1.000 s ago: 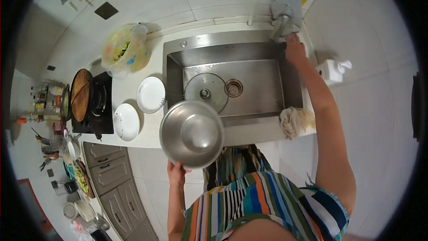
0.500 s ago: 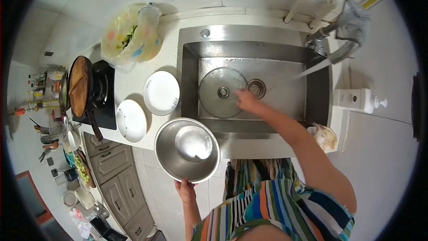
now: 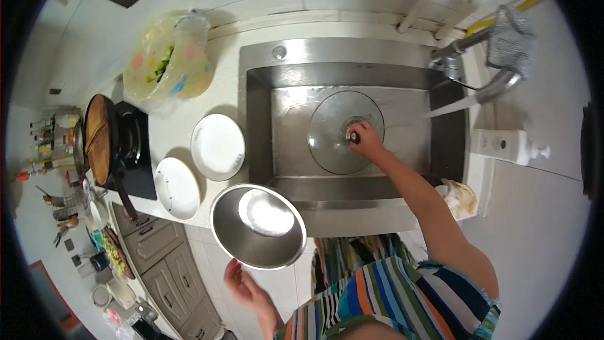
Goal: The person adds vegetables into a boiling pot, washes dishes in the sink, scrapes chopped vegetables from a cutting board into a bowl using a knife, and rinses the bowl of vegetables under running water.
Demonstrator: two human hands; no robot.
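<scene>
My right hand (image 3: 366, 138) is closed on the dark knob of a round glass lid (image 3: 330, 141) inside the steel sink (image 3: 289, 167). A stainless steel bowl (image 3: 283, 239) sits tilted at the counter's front edge, its lower part overhanging the floor. Just below its rim is my left hand (image 3: 248, 289), slightly blurred, with its fingers apart; fingertips are close to the rim, and whether they touch it is unclear. Water runs from the faucet (image 3: 500, 86) into the sink's right side.
Two white plates (image 3: 218, 147) (image 3: 177, 187) lie left of the sink. Behind them stands a plastic bag (image 3: 192, 56) with greens. A black stove (image 3: 139, 176) holds a pan with a wooden cover (image 3: 97, 138). At right are a white pump bottle (image 3: 503, 145) and a cloth (image 3: 458, 197).
My right hand went from the faucet to the lid, which has shifted right in the sink. Water now runs. The bowl tilted more, and my left hand moved lower left, its fingers off the rim's inside.
</scene>
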